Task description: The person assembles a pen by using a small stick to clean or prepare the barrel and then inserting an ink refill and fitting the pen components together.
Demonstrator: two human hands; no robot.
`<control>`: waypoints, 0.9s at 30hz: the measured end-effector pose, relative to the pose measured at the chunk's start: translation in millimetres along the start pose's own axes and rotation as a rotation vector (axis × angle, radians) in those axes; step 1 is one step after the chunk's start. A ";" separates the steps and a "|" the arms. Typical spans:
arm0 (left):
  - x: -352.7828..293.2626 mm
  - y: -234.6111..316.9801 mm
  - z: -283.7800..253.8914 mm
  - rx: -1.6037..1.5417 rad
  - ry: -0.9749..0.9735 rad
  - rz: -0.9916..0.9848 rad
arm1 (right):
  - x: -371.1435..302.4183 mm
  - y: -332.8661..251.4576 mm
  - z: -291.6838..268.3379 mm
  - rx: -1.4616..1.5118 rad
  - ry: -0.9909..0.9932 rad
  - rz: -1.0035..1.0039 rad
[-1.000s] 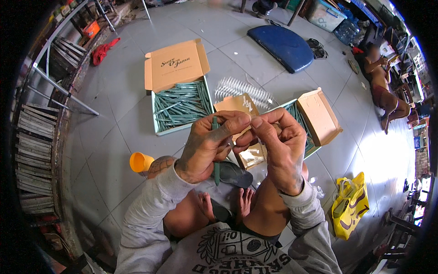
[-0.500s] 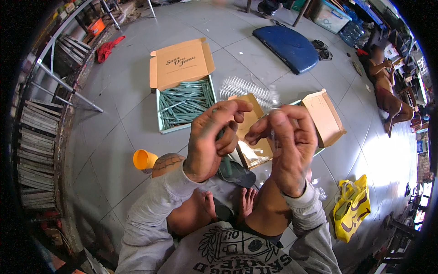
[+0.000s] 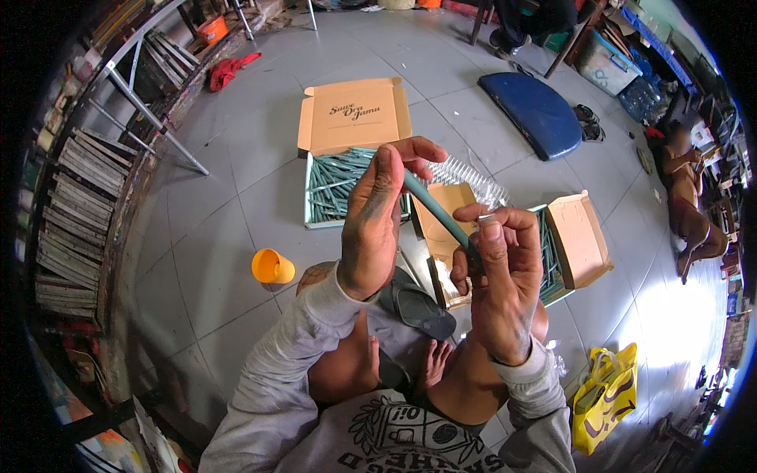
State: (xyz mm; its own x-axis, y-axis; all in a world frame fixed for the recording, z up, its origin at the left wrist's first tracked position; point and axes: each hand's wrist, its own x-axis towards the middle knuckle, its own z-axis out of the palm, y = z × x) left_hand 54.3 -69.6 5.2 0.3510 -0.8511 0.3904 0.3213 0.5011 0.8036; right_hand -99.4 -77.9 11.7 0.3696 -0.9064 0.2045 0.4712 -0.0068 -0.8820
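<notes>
A green stick (image 3: 438, 211), long and smooth, slants between my hands. Its upper end lies against the fingers of my left hand (image 3: 371, 225), whose thumb and index finger curl around it. My right hand (image 3: 505, 276) grips the lower end. Between the right thumb and index finger is a small pale, shiny piece (image 3: 485, 219), too small to name. Beyond my left hand, an open box (image 3: 355, 118) holds many similar sticks (image 3: 335, 185). Behind my right hand a second open box (image 3: 579, 240) holds more sticks, and a smaller cardboard box (image 3: 445, 197) holds clear plastic.
A row of clear plastic tubes (image 3: 473, 177) lies past the boxes. A yellow cup (image 3: 272, 266) stands at left, a yellow bag (image 3: 605, 402) at right. A dark sandal (image 3: 418, 307) lies before my feet, a blue seat panel (image 3: 532, 114) farther off. A person (image 3: 686, 181) sits far right.
The green stick, mostly hidden behind my left hand before, now spans both hands. My right hand has moved lower and holds its lower end. The view has shifted slightly.
</notes>
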 end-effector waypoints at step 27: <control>-44.3 -9.0 -64.9 0.598 -0.177 -0.434 | -102.1 4.4 -39.7 -0.338 0.174 -0.203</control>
State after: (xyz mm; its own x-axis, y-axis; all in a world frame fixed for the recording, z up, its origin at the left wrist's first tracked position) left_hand 93.0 -26.2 -48.5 0.1390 -0.9903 0.0093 -0.1505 -0.0118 0.9885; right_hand -166.9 -2.2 -29.9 0.1422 -0.9301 0.3387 0.2205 -0.3039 -0.9269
